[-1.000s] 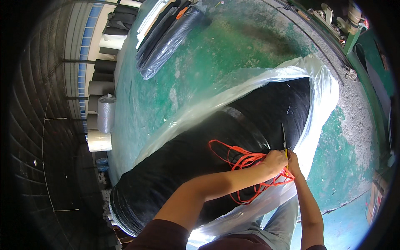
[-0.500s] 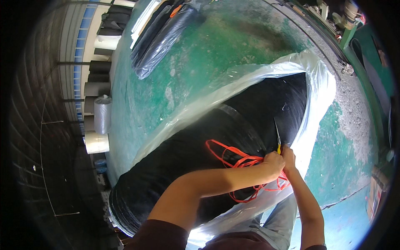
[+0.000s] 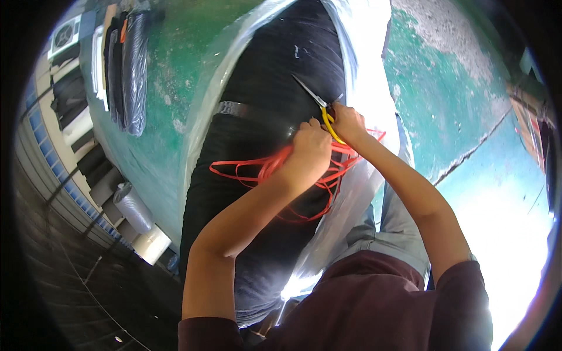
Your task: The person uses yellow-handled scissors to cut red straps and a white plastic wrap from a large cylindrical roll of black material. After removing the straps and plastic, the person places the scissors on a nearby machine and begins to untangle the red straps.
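A big black roll (image 3: 263,76) lies in front of me, with clear plastic film (image 3: 366,55) spread under and around it. A loose tangle of red plastic twine (image 3: 237,169) rests on the roll. My right hand (image 3: 349,124) is closed around yellow-handled scissors (image 3: 320,103), whose blades lie together and point up and left over the black surface. Close beside it, my left hand (image 3: 313,149) is closed with its fingertips bunched, over the twine; red strands come out from beneath it. What exactly its fingertips pinch is hidden.
Wrapped dark rolls (image 3: 136,73) lie on the green floor (image 3: 170,76) at the far left. Along the left wall stand more rolls, among them a plastic-wrapped grey one (image 3: 133,207) and a cream one (image 3: 152,244). A long crack (image 3: 468,153) crosses the floor to the right.
My view has turned and shifted, so the roll appears more upright. My hands have moved slightly apart; the scissors stay in my right hand, their blades now tilted left.
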Action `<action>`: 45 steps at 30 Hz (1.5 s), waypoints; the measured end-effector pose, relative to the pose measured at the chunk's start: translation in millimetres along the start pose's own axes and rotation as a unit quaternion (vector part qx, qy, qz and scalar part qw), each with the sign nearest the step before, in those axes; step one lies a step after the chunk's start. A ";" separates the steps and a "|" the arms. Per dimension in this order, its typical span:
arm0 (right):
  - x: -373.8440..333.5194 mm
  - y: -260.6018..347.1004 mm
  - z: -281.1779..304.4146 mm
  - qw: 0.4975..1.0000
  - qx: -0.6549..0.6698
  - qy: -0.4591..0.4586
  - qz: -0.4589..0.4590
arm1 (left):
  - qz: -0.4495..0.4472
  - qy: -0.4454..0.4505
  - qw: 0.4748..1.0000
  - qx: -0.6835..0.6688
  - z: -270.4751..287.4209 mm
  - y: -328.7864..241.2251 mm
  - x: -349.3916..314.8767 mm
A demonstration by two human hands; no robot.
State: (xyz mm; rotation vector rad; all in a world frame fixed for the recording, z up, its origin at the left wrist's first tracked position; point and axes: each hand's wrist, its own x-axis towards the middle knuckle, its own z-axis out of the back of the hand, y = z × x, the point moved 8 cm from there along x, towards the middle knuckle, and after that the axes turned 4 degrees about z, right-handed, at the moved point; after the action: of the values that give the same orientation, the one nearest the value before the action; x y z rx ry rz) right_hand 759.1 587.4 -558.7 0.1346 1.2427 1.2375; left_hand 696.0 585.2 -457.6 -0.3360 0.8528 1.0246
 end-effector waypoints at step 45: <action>-140.2 -14.5 -61.2 0.808 0.536 0.244 0.013 | -0.203 -0.180 0.929 -0.250 0.0 56.4 -52.5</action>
State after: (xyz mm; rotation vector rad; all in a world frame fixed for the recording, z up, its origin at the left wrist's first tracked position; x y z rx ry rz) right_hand 747.1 444.1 -504.6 0.6864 2.3003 0.4373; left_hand 635.2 581.7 -410.5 -0.7012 0.1630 0.8625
